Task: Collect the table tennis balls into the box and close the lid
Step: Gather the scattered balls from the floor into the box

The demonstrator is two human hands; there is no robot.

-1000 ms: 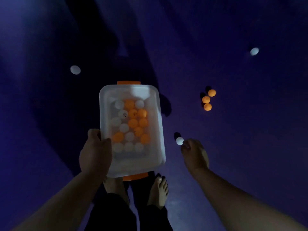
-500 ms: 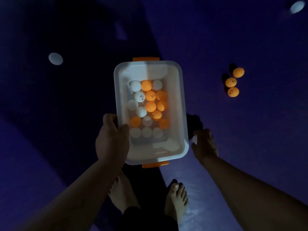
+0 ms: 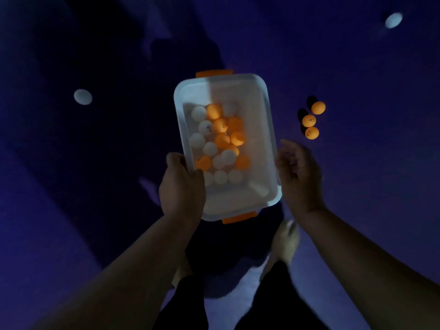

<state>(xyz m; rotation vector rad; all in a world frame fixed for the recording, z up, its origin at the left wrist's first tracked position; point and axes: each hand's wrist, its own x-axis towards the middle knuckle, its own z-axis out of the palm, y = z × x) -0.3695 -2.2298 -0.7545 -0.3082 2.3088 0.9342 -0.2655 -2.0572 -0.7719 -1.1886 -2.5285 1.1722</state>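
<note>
Floor (image 3: 357, 163): dark blue, loose balls scattered over it, so box is carried in hand, not set down.
Box (image 3: 258, 110): held above floor, mouth upward, lid not seen. White and orange balls are lying inside.
Left hand (image 3: 182, 186): wrapped round left rim and box borne by it alone, so other hand is free for picking.
Right hand (image 3: 298, 177): just beside right rim, fingers loosely curled, nothing seen held.
Three orange balls (image 3: 310, 120): clustered on floor near right of box, judged easiest next.
White ball (image 3: 82, 97) at left and far white ball (image 3: 393, 20): well apart, not yet collected.

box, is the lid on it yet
No, the box is open on top, with white and orange balls showing inside it.
</note>
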